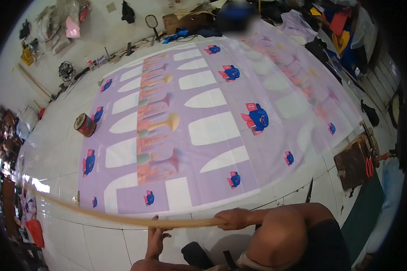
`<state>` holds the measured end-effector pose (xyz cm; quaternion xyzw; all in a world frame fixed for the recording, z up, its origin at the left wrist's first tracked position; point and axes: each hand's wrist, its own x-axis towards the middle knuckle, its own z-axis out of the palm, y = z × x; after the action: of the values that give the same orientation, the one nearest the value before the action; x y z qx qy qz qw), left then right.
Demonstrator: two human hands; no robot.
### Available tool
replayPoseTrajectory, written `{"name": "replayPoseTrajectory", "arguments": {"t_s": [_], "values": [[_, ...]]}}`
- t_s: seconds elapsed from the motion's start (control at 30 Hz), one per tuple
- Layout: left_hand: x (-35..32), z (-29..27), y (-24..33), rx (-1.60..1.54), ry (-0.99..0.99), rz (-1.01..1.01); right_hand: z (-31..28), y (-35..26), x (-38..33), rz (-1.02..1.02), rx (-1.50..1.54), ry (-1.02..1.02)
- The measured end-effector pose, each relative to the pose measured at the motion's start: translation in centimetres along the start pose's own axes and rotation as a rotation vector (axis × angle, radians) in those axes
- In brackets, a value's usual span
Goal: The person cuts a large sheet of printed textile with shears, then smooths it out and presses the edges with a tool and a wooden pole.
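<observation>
A long pale wooden stick (167,222) runs from my right hand out to the far left, smeared by motion toward its far end. My right hand (233,219) is closed around its near end. Further along, my left hand (156,239) touches the stick from below with its fingers apart, one finger reaching up past it. In front of both hands, a large lilac printed sheet (208,178) lies on the floor, with white arched shapes, a pastel picture band and blue cartoon figures. Part of its right side looks covered by a translucent layer (276,58).
A rusty can (85,125) stands at the sheet's left edge. At the right lie a worn brown board (355,162), orange-red scissors (369,167) and a dark pointed blade-like piece (309,189). A blurred dark shape (235,18) is at the far edge. Piled cloths (298,25) line the back right.
</observation>
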<state>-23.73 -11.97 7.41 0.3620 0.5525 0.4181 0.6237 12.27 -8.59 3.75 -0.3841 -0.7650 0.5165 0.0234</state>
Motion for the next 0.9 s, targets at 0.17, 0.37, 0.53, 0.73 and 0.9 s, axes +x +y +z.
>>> {"name": "replayPoseTrajectory", "arguments": {"t_s": [0.17,0.37,0.53,0.73,0.9], "values": [[-3.9,-2.3,-9.4,-0.346,0.456,0.078,4.4,2.8,1.5,-0.201,0.023,-0.154],[-5.6,-16.4,-12.7,-0.376,0.846,0.0,1.8,2.4,-1.7,0.029,0.045,-0.066],[-4.9,-29.6,-14.2,-0.106,1.022,-0.339,-0.2,6.4,-6.3,0.218,0.011,0.597],[-3.2,-30.1,-15.3,0.309,1.075,-0.564,2.1,10.6,-16.9,0.859,0.146,1.172],[-4.8,-28.7,-13.8,1.237,1.097,-0.533,8.6,12.7,-23.9,1.119,-0.096,1.134]]}}
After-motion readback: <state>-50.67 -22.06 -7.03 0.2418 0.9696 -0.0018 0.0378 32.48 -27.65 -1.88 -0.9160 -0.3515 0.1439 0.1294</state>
